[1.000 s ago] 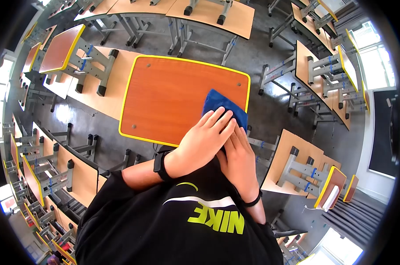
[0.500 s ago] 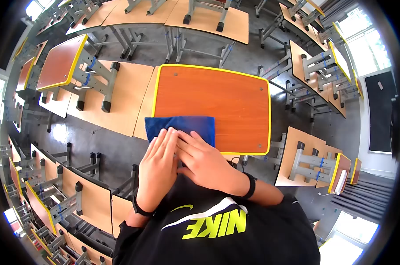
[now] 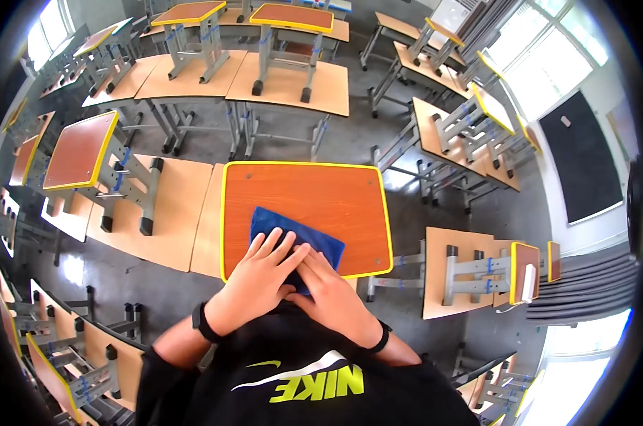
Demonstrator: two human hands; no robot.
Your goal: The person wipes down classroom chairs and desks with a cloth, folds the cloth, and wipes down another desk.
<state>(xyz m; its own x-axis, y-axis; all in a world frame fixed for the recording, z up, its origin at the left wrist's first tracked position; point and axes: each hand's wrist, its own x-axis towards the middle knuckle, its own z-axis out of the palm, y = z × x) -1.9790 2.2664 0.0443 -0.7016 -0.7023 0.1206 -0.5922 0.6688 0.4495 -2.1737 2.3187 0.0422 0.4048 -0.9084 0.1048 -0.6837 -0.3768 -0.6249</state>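
A folded blue cloth point(image 3: 297, 236) lies aslant on the orange-brown top of a yellow-edged stool point(image 3: 321, 195), near its front edge. My left hand point(image 3: 261, 280) rests flat on the cloth, its fingers stretched out and slightly apart. Beside it, my right hand point(image 3: 330, 292) also lies on the cloth with its fingers extended, their tips meeting the left hand's fingers. The two thumbs come close together at the cloth's lower edge. Neither hand wraps round the cloth. Part of the cloth is hidden under the hands.
Pale wooden desks point(image 3: 176, 206) adjoin the stool on the left. An upturned-leg stool point(image 3: 81, 150) stands on them. More desks point(image 3: 286, 82) carrying stools stand ahead. To the right are another desk point(image 3: 435, 277), a dark board point(image 3: 580, 156) and grey curtains point(image 3: 584, 291).
Both hands and the cloth have moved over the stool top, from its right side to its front left, then slightly inward. The cloth has turned. The view has tilted up.
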